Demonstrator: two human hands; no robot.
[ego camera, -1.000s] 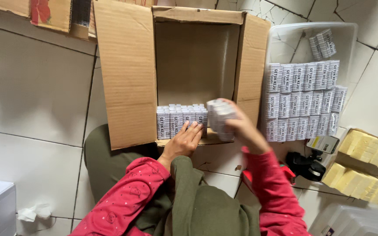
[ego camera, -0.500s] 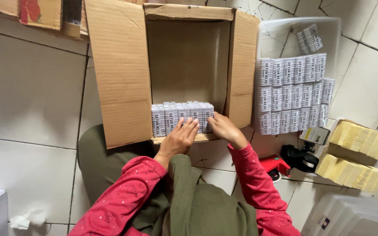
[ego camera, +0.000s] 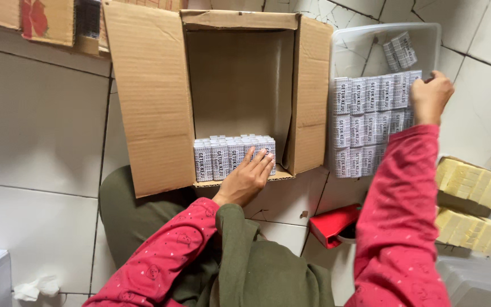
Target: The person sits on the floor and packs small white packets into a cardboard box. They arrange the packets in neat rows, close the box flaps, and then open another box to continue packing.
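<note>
- Since half a second ago: right hand (ego camera: 430, 95) gone from the front of the carton (ego camera: 152, 102), now out over the clear bin (ego camera: 427, 40) at the right.
- Left hand (ego camera: 248, 178) unchanged in place, at the front of the packs (ego camera: 231, 157) in the carton.
- Left hand: flat and open, fingers together and stretched, fingertips pressed against the right end of the row of packs; nothing gripped.
- Right hand: fingers curled at the top right corner of the stack (ego camera: 370, 122) in the bin, touching the end pack of the upper row; cannot tell whether a pack is actually pinched or only touched.
- Carton: brown cardboard, lying on its side with flaps spread left and right, mouth facing the person; one row of white printed packs standing upright along the front edge, rest of the inside bare.
- Bin: just beside the carton's right flap, holding three rows of the same white packs, plus a loose few (ego camera: 400, 50) tilted near the far wall.
- Red sleeves on both arms; olive cloth (ego camera: 257, 267) across the lap.
- Red tool (ego camera: 333, 224) on the tiled floor (ego camera: 35, 125), between the arms, partly hidden by the right sleeve.
- Yellow blocks (ego camera: 473, 182) in two stacks at the far right, well apart from both hands.
- Crumpled tissue (ego camera: 35, 289) on the floor at lower left.
</note>
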